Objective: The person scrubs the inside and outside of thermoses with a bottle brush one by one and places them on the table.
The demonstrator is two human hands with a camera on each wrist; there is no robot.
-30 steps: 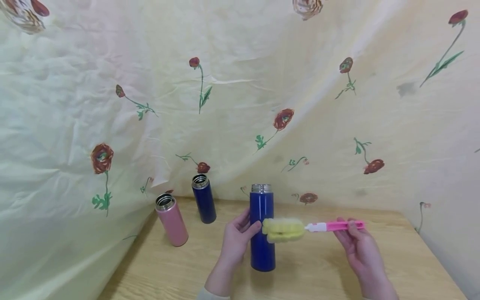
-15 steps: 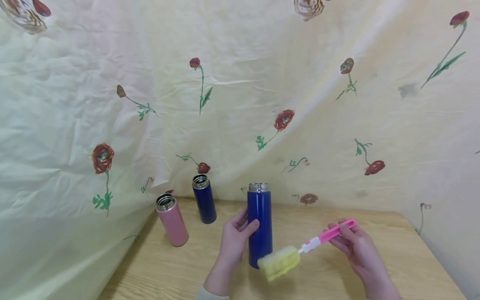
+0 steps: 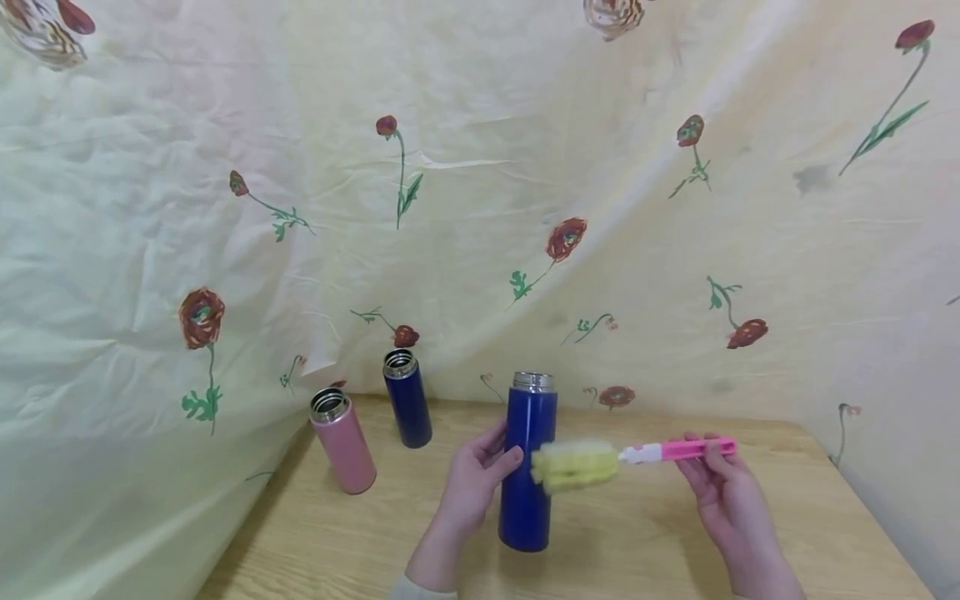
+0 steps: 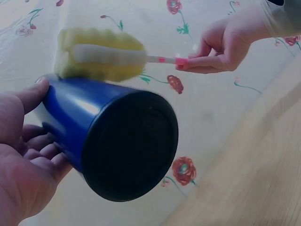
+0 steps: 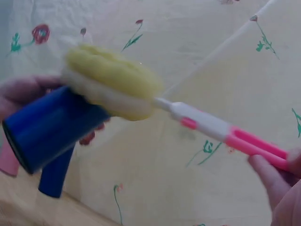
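Head view: we see the left hand (image 3: 471,479) grasping a tall blue bottle (image 3: 525,504), slightly tilted, above the tabletop (image 3: 637,542); the right hand (image 3: 729,500) grips a pink-handled brush (image 3: 647,452), its yellow sponge (image 3: 576,467) against the bottle's side.

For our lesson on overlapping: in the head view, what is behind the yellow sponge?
The held blue bottle and tabletop show around the yellow sponge; the parts it covers cannot be seen.
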